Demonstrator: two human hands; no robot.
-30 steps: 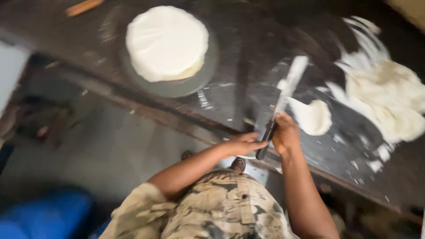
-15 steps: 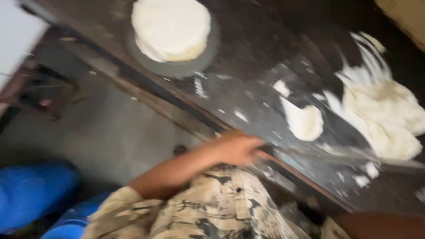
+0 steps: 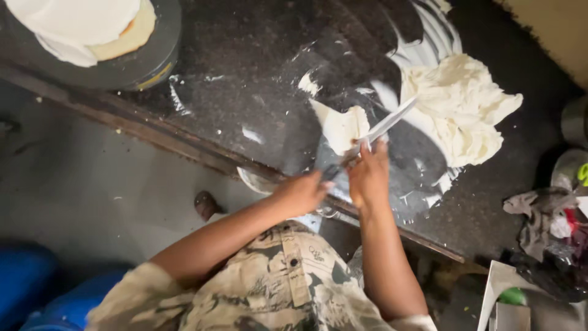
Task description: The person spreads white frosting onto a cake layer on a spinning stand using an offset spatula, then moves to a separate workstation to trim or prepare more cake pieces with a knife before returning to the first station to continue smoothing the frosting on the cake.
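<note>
1. Two hands are at the counter edge, and far to their left a stack of flat white dough discs (image 3: 82,24) sits on a round dark stand (image 3: 138,64).
2. Below the counter, a blue container (image 3: 37,294) fills the lower left corner, beside the person's camouflage-patterned shirt (image 3: 275,288).
3. The left hand (image 3: 301,193) curls shut around the dark handle end of a long knife (image 3: 383,127); nothing stands between it and the tool.
4. The right hand (image 3: 367,175) sits just beside it, fingers pressed on the blade near the handle, so both hands hold the knife.
5. The blade slants up and to the right, its middle touching a small piece of white dough (image 3: 340,125) on the dark stone counter (image 3: 245,79).
6. White smears streak the counter around the blade.
7. Further right, a large crumpled mass of dough (image 3: 459,107) lies near the blade tip; contact cannot be told.
8. At the far right edge, crumpled rags (image 3: 542,214) lie well apart from the hands.
</note>
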